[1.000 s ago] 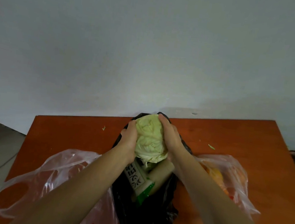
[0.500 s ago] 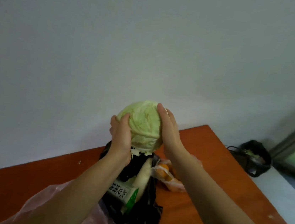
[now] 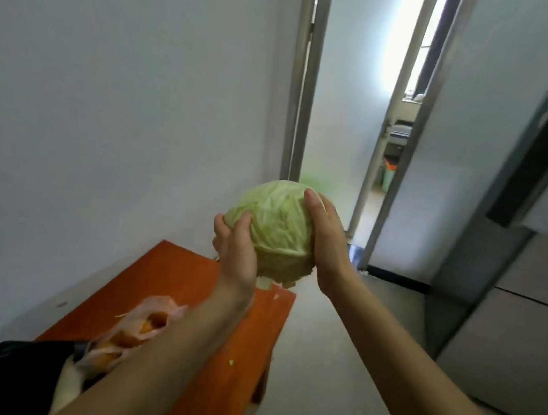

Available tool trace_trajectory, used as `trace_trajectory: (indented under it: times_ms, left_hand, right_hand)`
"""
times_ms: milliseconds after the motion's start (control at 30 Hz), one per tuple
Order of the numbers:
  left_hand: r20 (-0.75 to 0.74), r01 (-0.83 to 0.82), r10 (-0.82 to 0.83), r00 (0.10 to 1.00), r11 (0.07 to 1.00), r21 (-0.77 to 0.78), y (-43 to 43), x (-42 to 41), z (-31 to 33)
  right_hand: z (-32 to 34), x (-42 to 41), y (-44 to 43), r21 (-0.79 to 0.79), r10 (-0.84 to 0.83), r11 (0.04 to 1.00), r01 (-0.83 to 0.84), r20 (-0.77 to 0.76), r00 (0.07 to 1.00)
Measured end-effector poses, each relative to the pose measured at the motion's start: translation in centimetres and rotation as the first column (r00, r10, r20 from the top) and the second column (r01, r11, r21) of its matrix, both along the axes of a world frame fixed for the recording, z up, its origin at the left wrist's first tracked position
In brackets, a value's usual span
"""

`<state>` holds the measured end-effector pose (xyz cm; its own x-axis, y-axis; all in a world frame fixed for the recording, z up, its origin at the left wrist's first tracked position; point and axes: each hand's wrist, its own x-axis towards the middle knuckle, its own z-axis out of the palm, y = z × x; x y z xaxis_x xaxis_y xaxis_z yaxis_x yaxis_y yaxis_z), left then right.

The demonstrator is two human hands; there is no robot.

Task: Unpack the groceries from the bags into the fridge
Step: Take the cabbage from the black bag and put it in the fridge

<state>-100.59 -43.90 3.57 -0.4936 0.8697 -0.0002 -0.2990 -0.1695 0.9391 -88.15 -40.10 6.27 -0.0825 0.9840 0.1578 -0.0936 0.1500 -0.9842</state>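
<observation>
I've swung from the wall toward the grey fridge (image 3: 525, 341) on my right and an open doorway (image 3: 390, 118), leaving the orange table (image 3: 171, 274) with its black bag (image 3: 4, 367) and pink bag (image 3: 144, 326) low on my left. The cabbage (image 3: 276, 231) is out of the bag, clasped in mid-air between my left hand (image 3: 235, 254) and right hand (image 3: 326, 245), so I judge the carry begun.

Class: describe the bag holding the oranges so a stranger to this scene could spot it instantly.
Find the orange table against the white wall. Near its close end lie two bags. Yours is the see-through pink bag showing orange fruit, beside the opaque black bag.
</observation>
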Motion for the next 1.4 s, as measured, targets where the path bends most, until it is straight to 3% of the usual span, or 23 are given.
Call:
trace_trajectory:
  times_ms: [167, 333, 533, 733, 1133, 1400]
  left_hand:
    - [0.005, 0.256, -0.257, 0.966, 0.964, 0.066, 2.2, 16.9, 1.7]
    - [0.011, 0.474, -0.478, 0.879, 0.874, 0.106, 3.0, 35.2, 2.5]
    - [-0.071, 0.632, -0.628, 0.775, 0.771, 0.080, 4.3, 51.2, 4.4]
    - [-0.162, 0.688, -0.670, 0.724, 0.718, 0.102, 9.9, 61.8, 5.0]
    - [-0.133, 0.791, -0.781, 0.611, 0.592, 0.154, 28.9, 80.7, 8.3]
    - [-0.154, 0.844, -0.831, 0.535, 0.518, 0.138, 36.3, 92.8, 10.0]
  right_hand:
    - [1.4, 17.4, -1.0, 0.057, -0.220, 0.973, 0.222, -0.042, 0.975]
    - [2.1, 35.7, -2.3, 0.109, -0.399, 0.909, 0.401, -0.048, 0.916]
    - [3.7, 51.7, -3.0, 0.128, -0.514, 0.845, 0.520, -0.076, 0.854]
    - [4.1, 61.7, 0.7, 0.133, -0.587, 0.789, 0.600, -0.124, 0.800]
    - [8.2, 78.9, 16.6, 0.204, -0.730, 0.652, 0.730, -0.090, 0.677]
    - [9.4, 90.2, 23.6, 0.235, -0.779, 0.582, 0.778, -0.110, 0.617]
